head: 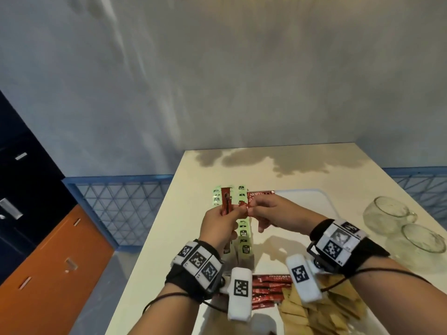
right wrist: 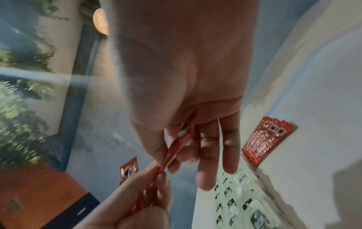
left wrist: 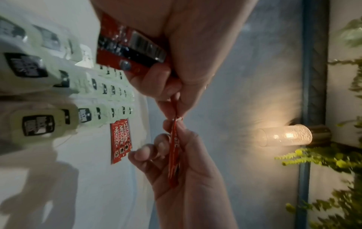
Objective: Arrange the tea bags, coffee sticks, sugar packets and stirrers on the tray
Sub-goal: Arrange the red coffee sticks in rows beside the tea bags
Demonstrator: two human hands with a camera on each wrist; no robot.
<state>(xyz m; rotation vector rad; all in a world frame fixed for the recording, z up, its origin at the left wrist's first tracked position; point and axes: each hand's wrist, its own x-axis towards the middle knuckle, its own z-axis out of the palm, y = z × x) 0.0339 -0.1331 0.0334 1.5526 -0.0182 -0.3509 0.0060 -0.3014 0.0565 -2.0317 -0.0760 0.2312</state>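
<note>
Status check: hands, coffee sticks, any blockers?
Left hand grips coffee sticks. Right hand pinches one stick. Tea bags lined up below. Nothing blocking.

The head view looks forward and down from above and behind both hands, taking in the table (head: 302, 170) beyond them and the wall past it. The left wrist view sits very close behind the left hand (left wrist: 176, 65), looking along it across to the right hand (left wrist: 182, 164). The right wrist view sits equally close behind the right hand (right wrist: 186, 93), looking along its fingers toward the left hand (right wrist: 137, 201). All three share the spot where the two hands meet, and the red coffee sticks (head: 260, 195) lying just beyond them.
</note>
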